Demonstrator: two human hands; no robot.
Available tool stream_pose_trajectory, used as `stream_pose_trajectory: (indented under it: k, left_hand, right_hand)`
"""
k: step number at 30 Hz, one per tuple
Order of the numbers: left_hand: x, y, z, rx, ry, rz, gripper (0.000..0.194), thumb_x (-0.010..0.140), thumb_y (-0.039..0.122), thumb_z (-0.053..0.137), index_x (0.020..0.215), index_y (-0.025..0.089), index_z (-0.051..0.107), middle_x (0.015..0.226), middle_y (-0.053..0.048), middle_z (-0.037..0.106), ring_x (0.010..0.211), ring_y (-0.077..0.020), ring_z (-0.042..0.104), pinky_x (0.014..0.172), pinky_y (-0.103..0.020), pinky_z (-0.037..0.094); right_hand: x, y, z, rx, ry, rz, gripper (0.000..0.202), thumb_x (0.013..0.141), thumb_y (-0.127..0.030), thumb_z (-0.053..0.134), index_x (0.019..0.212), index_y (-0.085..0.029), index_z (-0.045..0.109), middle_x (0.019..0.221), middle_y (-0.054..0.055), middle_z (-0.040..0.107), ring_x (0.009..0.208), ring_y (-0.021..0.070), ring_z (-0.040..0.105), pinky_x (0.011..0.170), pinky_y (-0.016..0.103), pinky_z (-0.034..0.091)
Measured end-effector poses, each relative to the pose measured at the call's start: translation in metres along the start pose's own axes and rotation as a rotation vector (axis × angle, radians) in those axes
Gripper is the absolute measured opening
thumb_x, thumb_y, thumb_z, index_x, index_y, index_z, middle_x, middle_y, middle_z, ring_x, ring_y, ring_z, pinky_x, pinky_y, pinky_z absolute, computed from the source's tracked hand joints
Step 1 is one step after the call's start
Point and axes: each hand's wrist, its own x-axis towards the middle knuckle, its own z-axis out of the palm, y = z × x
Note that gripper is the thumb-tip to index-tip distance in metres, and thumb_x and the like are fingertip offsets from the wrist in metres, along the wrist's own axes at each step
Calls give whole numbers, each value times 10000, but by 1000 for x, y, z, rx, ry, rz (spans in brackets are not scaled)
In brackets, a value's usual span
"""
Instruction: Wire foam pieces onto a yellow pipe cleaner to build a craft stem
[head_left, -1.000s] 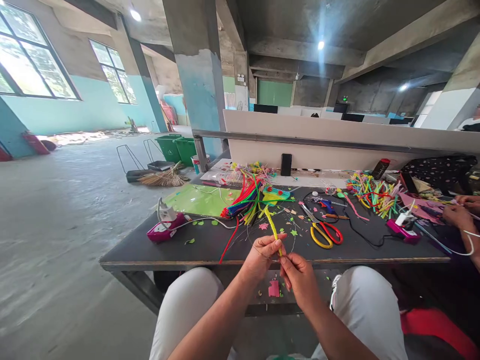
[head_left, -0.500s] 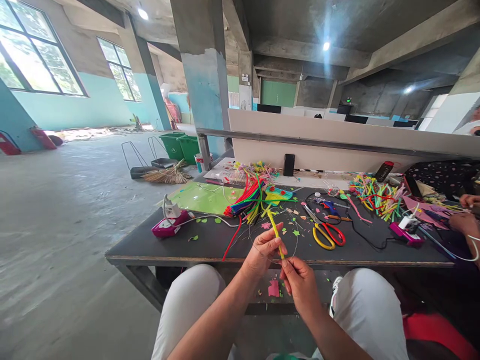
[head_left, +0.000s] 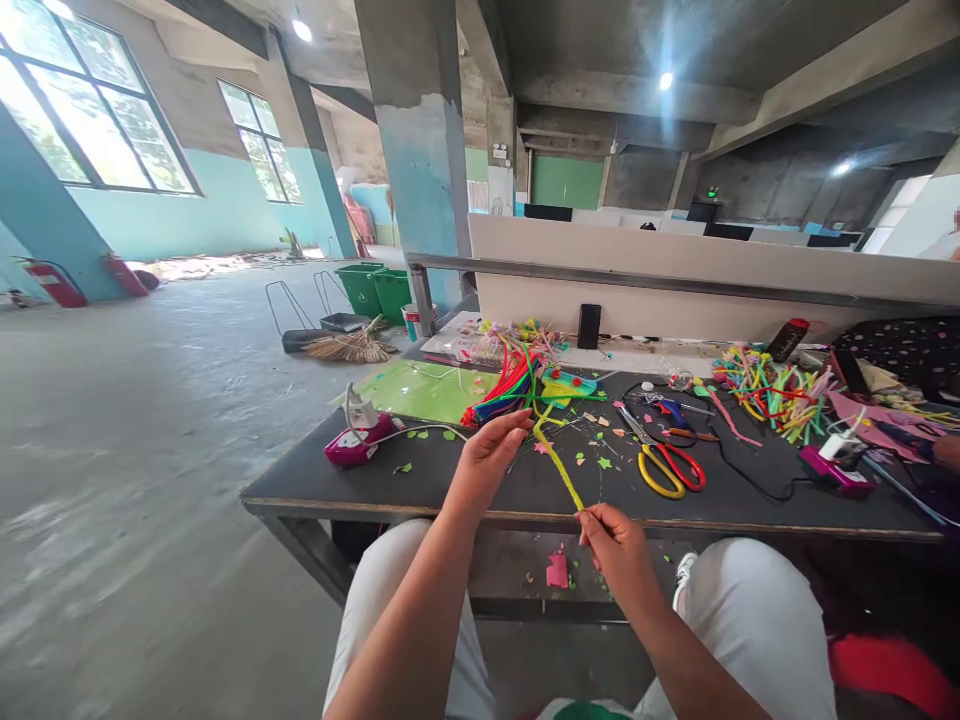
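Note:
A yellow twisted pipe cleaner point(head_left: 561, 470) slants over the table's front edge, its upper end forked. My right hand point(head_left: 615, 540) pinches its lower end between thumb and fingers. Beside the forked end is my left hand point(head_left: 487, 460), its fingertips drawn together; whatever is between them is too fine to make out. Thin wire runs near the pipe cleaner. Behind my left hand lies a bundle of red, blue and green pipe cleaners point(head_left: 514, 385). Scissors point(head_left: 664, 465) with one yellow and one red handle rest to the right, blades partly apart.
Pink power strips stand at the left point(head_left: 356, 440) and right point(head_left: 838, 470). A blue glue gun point(head_left: 671, 410) with a black cord lies behind the scissors. A phone point(head_left: 589, 326) leans against the partition. More cut pipe cleaners point(head_left: 780, 395) are piled near another person's arm at far right.
My left hand has let go of the pipe cleaner's middle and moved up and left toward its forked end. My right hand still holds the lower end. The view has shifted slightly left.

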Motion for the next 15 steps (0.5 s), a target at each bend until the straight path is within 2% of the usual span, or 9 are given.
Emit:
stream_pose_trajectory:
  k: [3, 8, 12, 15]
  left_hand:
    - [-1, -3, -3, 142, 6, -4, 317, 718, 348, 697, 981, 173, 730, 979, -75, 700, 926, -211, 600, 815, -276, 452]
    - [4, -19, -6, 315, 30, -55, 263, 748, 382, 637, 855, 158, 727, 696, -16, 662, 641, -133, 556, 607, -224, 421]
    - [4, -18, -9, 472, 45, -54, 247, 764, 377, 593, 665, 158, 654, 545, 23, 576, 523, -99, 473, 522, -204, 351]
    - [2, -15, -8, 573, 82, -38, 260, 767, 363, 573, 600, 165, 600, 501, 35, 542, 486, -91, 434, 498, -204, 316]
  right_hand:
    - [0, 5, 9, -114, 24, -46, 308, 844, -458, 520, 650, -230, 592, 537, -31, 525, 444, 116, 458, 450, 232, 329]
    - [-2, 4, 11, -311, 34, -171, 296, 870, -393, 502, 635, -230, 575, 575, -13, 565, 582, 150, 534, 580, 248, 362]
    - [-6, -1, 9, -368, 27, -202, 310, 881, -382, 490, 619, -228, 547, 569, -10, 552, 569, 150, 514, 575, 253, 349]
    - [-7, -2, 10, -379, 46, -233, 336, 887, -368, 482, 586, -226, 520, 547, -10, 540, 564, 148, 507, 582, 253, 350]
